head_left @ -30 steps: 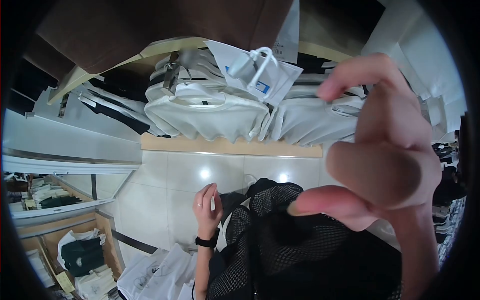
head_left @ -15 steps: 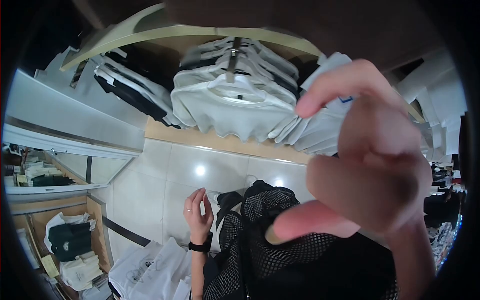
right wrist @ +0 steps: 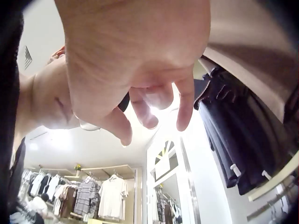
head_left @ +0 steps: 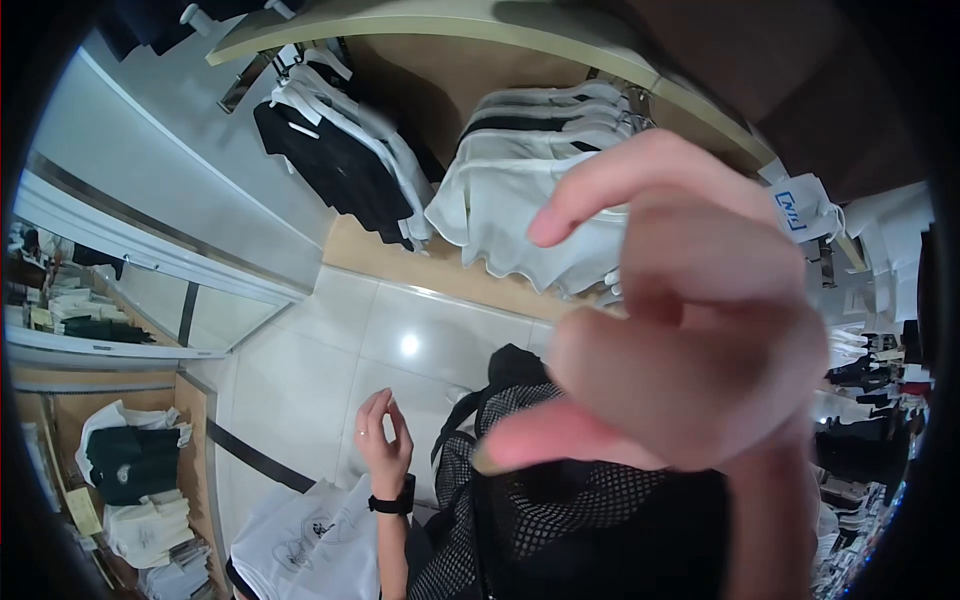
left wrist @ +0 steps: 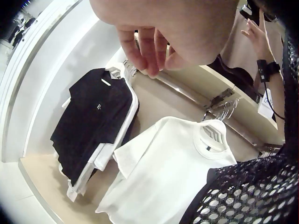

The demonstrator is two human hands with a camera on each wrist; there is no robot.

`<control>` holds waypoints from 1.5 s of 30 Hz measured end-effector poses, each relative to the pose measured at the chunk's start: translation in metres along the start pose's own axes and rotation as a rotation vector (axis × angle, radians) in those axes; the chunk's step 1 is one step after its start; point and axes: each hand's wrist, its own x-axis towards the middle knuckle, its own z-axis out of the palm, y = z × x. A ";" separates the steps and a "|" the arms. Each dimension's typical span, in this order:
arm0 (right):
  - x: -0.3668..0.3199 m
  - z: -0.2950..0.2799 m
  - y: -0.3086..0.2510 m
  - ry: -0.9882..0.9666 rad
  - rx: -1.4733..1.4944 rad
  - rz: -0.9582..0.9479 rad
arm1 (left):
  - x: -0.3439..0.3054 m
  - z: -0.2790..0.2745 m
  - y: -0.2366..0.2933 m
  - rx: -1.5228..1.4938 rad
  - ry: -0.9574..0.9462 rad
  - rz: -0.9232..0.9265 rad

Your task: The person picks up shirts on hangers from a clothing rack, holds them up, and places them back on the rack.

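Observation:
My right hand (head_left: 690, 310) is raised close to the head camera, so it looms large and blurred. Its index finger and thumb are bent with a wide gap between them, and nothing is in its grasp. The left wrist view also catches this raised hand (left wrist: 258, 39) at the upper right. Lower down, my left hand (head_left: 385, 440) hangs at waist height with loosely bent, empty fingers, a ring and a black wristband. Beyond the hands, white T-shirts (head_left: 520, 200) and a black T-shirt (head_left: 345, 165) hang on hangers under a wooden shelf (head_left: 480, 22).
A mirror (head_left: 150, 290) stands at the left. Below it, a wooden cubby (head_left: 200, 470) holds folded shirts, among them a dark green one (head_left: 140, 465). White printed shirts (head_left: 300, 540) lie near my left forearm. Dark trousers (right wrist: 233, 130) hang at the right in the right wrist view.
The head view has swung, so the hanging shirts and the price tag sit further right. My raised right hand has shifted left in the picture; my left hand stays low and empty.

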 end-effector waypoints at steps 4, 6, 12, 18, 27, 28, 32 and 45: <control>0.026 0.050 0.020 0.088 0.038 -0.125 | -0.007 -0.013 -0.046 -0.030 -0.007 -0.096; 0.046 0.069 0.028 0.097 0.221 -0.130 | -0.004 -0.014 -0.069 0.062 0.029 -0.034; 0.049 0.192 0.088 0.000 0.504 0.186 | 0.078 -0.022 -0.116 -0.054 0.022 -0.143; 0.058 0.314 0.184 -0.109 0.590 0.447 | 0.200 -0.036 -0.175 0.069 -0.081 -0.066; 0.077 0.361 0.256 -0.023 0.509 0.630 | 0.401 -0.034 -0.241 0.051 -0.136 0.047; 0.082 0.357 0.250 -0.006 0.432 0.635 | 0.423 -0.031 -0.245 0.027 -0.124 0.047; 0.075 0.361 0.243 -0.028 0.411 0.790 | 0.502 -0.024 -0.278 0.020 -0.127 0.078; 0.082 0.422 0.190 0.103 -0.209 0.860 | 0.594 0.032 -0.364 -0.036 -0.290 0.439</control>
